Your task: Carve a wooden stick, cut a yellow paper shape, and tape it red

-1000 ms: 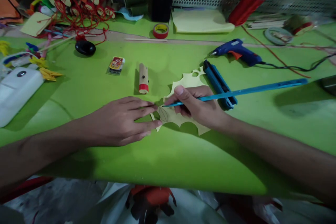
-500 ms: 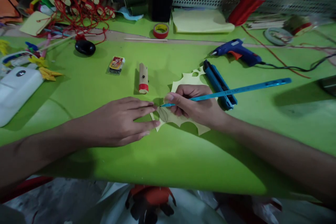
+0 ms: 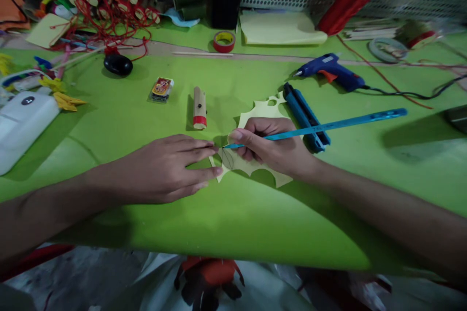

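Note:
A scalloped scrap of pale yellow paper [image 3: 251,171] lies on the green table, with curved dark lines drawn near its left end. My left hand [image 3: 171,167] rests flat beside those lines, fingers stretched out and fingertips on the paper's left end. Between thumb and fingers, my right hand [image 3: 268,143] pinches a long, thin blue pen [image 3: 350,120]. The pen's tip touches the paper at the top of the drawn lines, close to my left fingertips. My right hand covers the middle of the scrap.
Beyond my hands are a short wooden tube [image 3: 199,107], a small box [image 3: 161,89], a blue utility knife [image 3: 304,116] and a blue glue gun [image 3: 330,70]. Further back stand red tape [image 3: 224,42], a red ribbon spool [image 3: 346,8] and folded yellow paper [image 3: 280,29]. A white device [image 3: 27,129] sits left.
Both hands and the pen keep almost the same pose on the paper. Only a very slight shift of the whole view shows.

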The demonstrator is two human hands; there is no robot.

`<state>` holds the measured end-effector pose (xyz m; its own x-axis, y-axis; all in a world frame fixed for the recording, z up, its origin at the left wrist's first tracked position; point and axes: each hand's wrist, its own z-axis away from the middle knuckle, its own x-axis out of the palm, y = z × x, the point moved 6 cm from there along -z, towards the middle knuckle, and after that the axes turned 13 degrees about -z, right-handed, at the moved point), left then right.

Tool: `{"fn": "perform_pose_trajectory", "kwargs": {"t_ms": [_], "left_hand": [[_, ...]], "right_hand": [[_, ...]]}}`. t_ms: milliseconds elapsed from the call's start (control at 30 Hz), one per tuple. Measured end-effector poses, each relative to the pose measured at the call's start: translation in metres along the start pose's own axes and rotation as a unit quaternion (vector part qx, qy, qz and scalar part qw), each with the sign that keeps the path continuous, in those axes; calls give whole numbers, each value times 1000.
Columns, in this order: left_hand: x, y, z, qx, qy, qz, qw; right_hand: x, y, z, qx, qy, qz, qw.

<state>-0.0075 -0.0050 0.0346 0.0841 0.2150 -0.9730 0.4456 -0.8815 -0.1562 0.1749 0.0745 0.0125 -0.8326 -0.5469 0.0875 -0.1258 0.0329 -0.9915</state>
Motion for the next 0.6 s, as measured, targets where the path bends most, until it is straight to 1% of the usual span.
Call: {"fn": "perform_pose_trajectory", "kwargs": {"t_ms": [367,600], "left_hand": [[-1,0,0,1,3,-4,1000],[0,0,1,2,-7,-9,1000]], "right_hand": [[1,-3,0,-17,-4,9,1000],[1,-5,-2,-19,-3,29,999]]}}
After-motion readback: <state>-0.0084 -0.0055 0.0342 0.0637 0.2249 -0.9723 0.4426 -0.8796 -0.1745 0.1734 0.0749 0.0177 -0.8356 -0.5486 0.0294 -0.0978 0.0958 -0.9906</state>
